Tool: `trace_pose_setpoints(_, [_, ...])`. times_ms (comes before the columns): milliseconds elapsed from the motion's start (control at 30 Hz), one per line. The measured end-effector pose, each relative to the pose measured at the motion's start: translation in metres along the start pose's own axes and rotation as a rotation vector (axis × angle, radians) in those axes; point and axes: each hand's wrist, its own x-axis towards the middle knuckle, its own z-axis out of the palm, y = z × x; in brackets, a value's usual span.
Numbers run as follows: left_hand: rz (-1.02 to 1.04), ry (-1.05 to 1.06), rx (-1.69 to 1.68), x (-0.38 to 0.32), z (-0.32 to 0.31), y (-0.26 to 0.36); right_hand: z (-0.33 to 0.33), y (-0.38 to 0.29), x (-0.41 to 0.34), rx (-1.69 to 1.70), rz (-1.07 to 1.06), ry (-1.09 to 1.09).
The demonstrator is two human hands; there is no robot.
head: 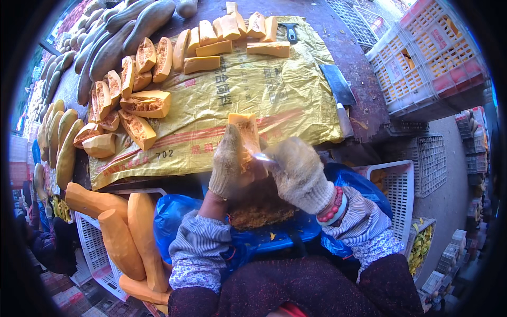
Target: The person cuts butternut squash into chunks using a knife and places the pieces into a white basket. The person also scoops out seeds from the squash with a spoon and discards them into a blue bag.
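My left hand (226, 166), in a soiled knit glove, grips a peeled squash piece (246, 132) upright, its stringy hollow facing me. My right hand (303, 174), gloved too and blurred, is closed on a metal scraping tool, likely a spoon (264, 158), whose bright end touches the hollow. The tool's handle is hidden in the glove. Below both hands lies a heap of orange squash pulp (261, 216) in a container lined with blue plastic. Several cut squash pieces with pulp inside (145, 104) lie at the left on a yellow woven sack (253, 87); more cut pieces (229, 27) stand along its far edge.
A cleaver (338, 85) lies at the sack's right edge, and a black-handled peeler (291, 32) at its far corner. Unpeeled squashes (115, 43) are piled at the far left. Peeled squashes (121, 241) fill a crate at my left. Stacked plastic crates (427, 59) stand at the right.
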Motion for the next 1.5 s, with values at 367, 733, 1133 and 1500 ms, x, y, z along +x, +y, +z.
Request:
trace_pose_setpoints(367, [-0.988, 0.095, -1.054, 0.009, 0.006, 0.009, -0.012, -0.010, 0.005, 0.101, -0.095, -0.006])
trace_pose_setpoints(733, [-0.822, 0.215, -1.212, 0.006, 0.012, -0.014, -0.014, -0.009, 0.010, 0.074, -0.086, -0.035])
trace_pose_setpoints(1133, [-1.007, 0.151, -1.276, 0.009, 0.007, 0.019, -0.005, -0.006, 0.003, -0.196, -0.061, -0.001])
trace_pose_setpoints(1500, [-0.461, 0.171, -0.488, 0.011, 0.011, 0.002, -0.011, -0.031, 0.001, -0.033, -0.045, -0.069])
